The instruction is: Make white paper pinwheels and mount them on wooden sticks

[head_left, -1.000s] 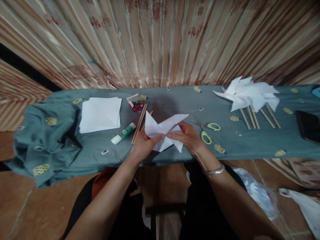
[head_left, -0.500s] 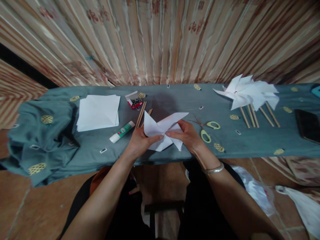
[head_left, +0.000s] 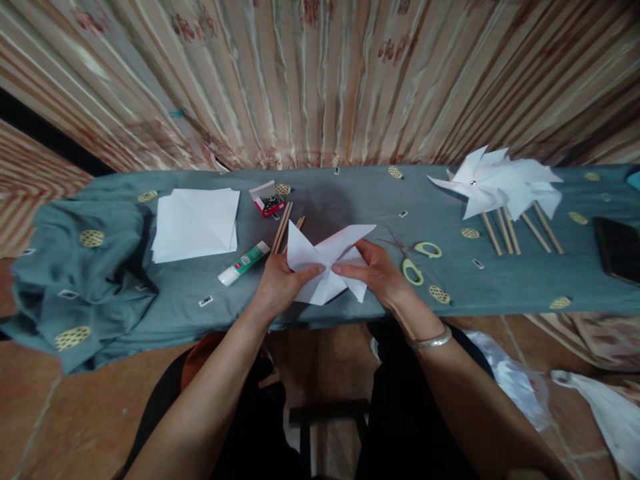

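A white paper pinwheel [head_left: 323, 257] is held between both hands above the near edge of the cloth-covered table. My left hand [head_left: 280, 280] grips its left side, thumb pressed close to the centre. From the other side my right hand [head_left: 377, 270] clasps it, its thumb also at the middle; the fingers beneath the paper are hidden. Wooden sticks [head_left: 281, 228] lie just beyond my left hand, beside a glue stick [head_left: 244, 263]. Scissors with pale green handles [head_left: 413, 260] rest, blades apart, to the right of my right hand.
A stack of white paper [head_left: 196, 223] lies on the left, near a red box of small metal pins [head_left: 270, 203]. Several pinwheels on sticks [head_left: 500, 183] are at the back right, with a dark phone [head_left: 617, 248] farther right. Bunched cloth [head_left: 100, 267] covers the left end.
Both hands keep their hold on the pinwheel, almost still. My left thumb has shifted very slightly at the centre. The rest of the scene moves only a little with the camera.
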`<state>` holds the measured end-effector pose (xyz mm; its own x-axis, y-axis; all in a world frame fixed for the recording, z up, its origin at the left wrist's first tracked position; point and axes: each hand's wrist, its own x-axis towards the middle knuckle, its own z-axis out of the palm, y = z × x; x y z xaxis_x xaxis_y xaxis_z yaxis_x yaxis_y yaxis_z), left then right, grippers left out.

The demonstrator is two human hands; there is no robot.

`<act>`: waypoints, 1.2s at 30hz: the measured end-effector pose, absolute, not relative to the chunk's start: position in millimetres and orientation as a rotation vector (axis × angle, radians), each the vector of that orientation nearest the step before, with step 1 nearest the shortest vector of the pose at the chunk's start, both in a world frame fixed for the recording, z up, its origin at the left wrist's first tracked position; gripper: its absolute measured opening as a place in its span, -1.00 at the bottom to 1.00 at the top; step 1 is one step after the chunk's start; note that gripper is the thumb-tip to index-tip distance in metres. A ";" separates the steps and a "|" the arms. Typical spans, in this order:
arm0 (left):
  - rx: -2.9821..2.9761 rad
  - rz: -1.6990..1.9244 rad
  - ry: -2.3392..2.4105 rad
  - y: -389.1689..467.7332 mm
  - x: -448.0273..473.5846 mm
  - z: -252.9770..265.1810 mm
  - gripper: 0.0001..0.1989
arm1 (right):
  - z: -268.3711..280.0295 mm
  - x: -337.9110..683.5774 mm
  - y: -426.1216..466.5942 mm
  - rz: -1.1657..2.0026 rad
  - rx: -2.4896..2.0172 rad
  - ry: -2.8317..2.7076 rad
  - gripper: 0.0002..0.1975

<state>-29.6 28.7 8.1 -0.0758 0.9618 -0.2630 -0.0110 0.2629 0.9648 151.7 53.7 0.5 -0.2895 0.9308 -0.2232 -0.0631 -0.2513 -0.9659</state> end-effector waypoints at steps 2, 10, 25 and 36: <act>0.995 1.074 1.382 28.7 -28.8 5.8 -0.75 | 0.8 151.4 53.4 1.634 -1.167 -1.223 -0.55; 1.027 1.078 1.410 27.8 -26.7 2.0 -0.75 | 0.7 151.9 53.6 1.567 -1.182 -1.270 -0.57; 1.034 1.068 1.362 29.8 -24.4 -7.3 -0.73 | 5.4 159.2 54.5 1.612 -1.123 -1.229 -0.58; 1.082 0.998 1.344 31.3 -19.1 -3.7 -0.76 | 6.6 166.3 58.1 1.668 -1.198 -1.255 -0.55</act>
